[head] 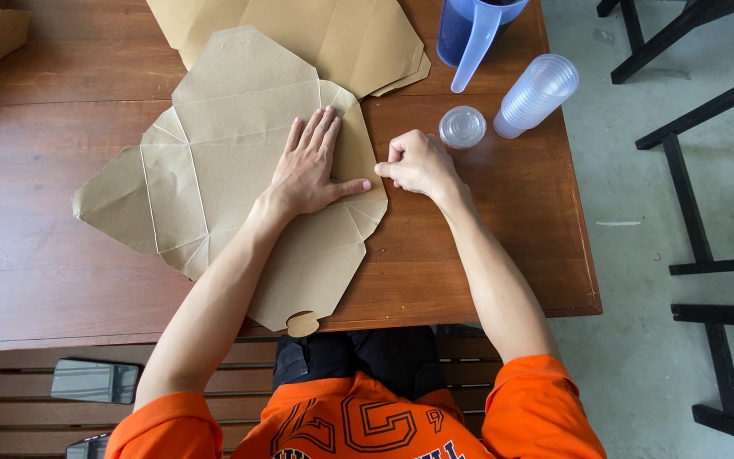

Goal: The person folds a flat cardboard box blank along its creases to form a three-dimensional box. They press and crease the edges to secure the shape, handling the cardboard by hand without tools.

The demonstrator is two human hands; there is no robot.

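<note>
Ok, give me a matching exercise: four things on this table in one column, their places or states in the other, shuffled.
1. left hand
2. right hand
3. blue jug
4. stack of clear cups

a. lying on its side
b. pinching the cardboard's right edge
c. standing at the table's far edge
d. pressed flat on the unfolded cardboard box

Pairs: 1-d, 2-b, 3-c, 4-a

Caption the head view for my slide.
Left hand presses flat cardboard box blank while right hand pinches its edge.
</note>
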